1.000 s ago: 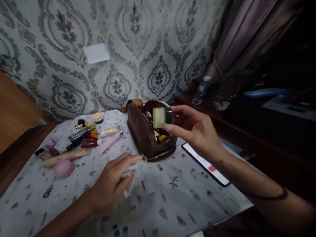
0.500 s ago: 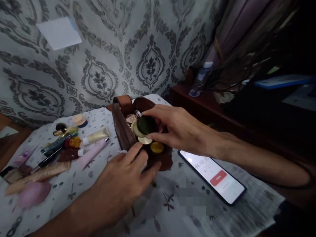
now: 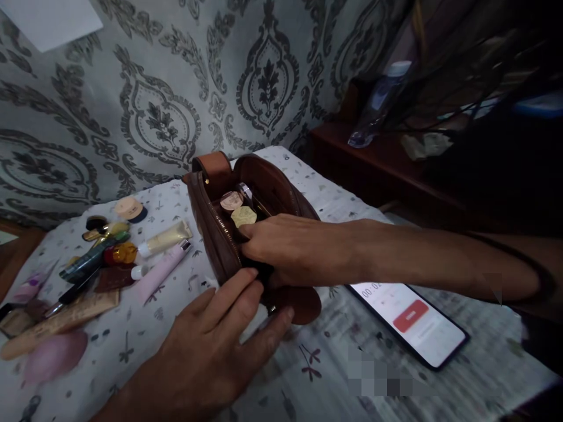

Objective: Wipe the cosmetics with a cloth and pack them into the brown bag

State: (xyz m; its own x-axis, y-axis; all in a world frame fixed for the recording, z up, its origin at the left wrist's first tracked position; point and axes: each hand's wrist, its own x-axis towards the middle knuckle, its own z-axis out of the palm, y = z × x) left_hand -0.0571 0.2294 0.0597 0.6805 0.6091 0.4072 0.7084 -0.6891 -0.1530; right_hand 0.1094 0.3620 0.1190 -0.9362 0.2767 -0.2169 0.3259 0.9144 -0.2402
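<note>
A brown zip-top toiletry bag [image 3: 204,234] stands unzipped on the patterned cloth. My right hand [image 3: 285,249] reaches down inside it, its fingers curled and largely hidden; whatever they hold is out of sight. Past those fingertips, a pinkish round compact [image 3: 231,200] and a pale yellow-green round container [image 3: 244,217] lie in the bag, beside a silvery-rimmed item [image 3: 245,191]. At the near end, my left hand [image 3: 229,334] grips the bag's edge, fingers on the rim and thumb against the brown flap [image 3: 303,306].
Tubes and other cosmetics lie at left, among them a pink tube [image 3: 162,272], a cream tube [image 3: 166,239], a pink sponge [image 3: 56,357] and a beige-lidded jar [image 3: 131,208]. A phone [image 3: 413,322] lies at right. A clear bottle [image 3: 378,105] stands on a dark red surface.
My right hand has lowered into the bag; the dark round container it held above the bag is no longer visible. My left hand stays at the near edge. The view has shifted.
</note>
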